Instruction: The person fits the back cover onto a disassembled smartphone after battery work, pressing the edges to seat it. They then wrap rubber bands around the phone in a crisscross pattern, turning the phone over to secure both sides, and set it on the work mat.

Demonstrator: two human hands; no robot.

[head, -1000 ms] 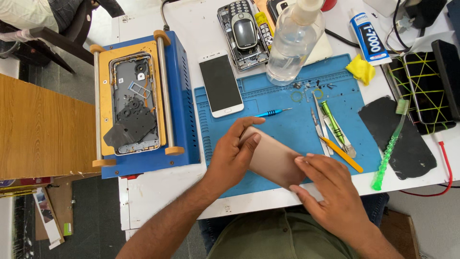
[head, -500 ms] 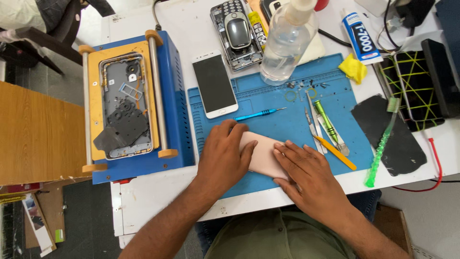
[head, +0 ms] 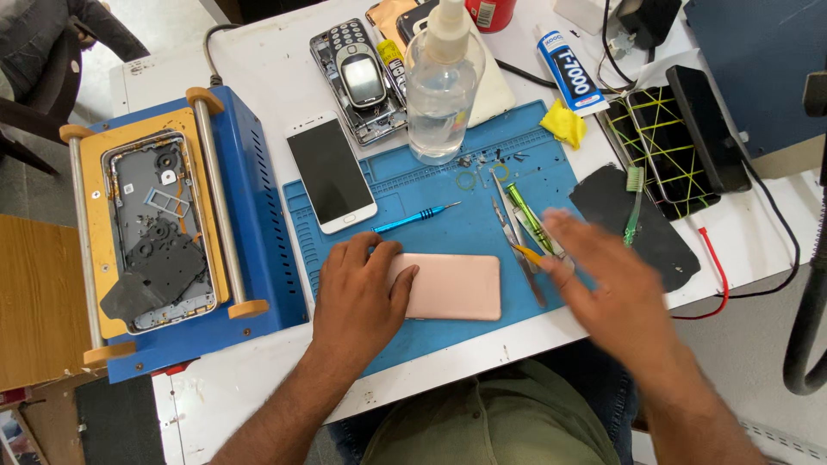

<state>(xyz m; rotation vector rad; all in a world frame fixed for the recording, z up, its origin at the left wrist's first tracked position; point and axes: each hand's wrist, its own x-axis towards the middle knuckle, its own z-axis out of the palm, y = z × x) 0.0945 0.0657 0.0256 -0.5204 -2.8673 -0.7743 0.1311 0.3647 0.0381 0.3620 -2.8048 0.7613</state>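
Both forearms are bare, no sleeves, watch or rings visible on the left hand point(head: 362, 297) or the blurred right hand point(head: 616, 288). Olive-green shirt point(head: 482, 422) and blue jeans point(head: 603, 387) below.

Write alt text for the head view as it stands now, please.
The left hand rests flat on the end of a pink phone back lying on a blue work mat, while the blurred right hand hovers over tweezers and small tools. A white phone and clear spray bottle stand beyond.

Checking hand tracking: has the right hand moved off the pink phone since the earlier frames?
Yes. The right hand has lifted rightward off the pink phone, now over the tools on the blue mat.
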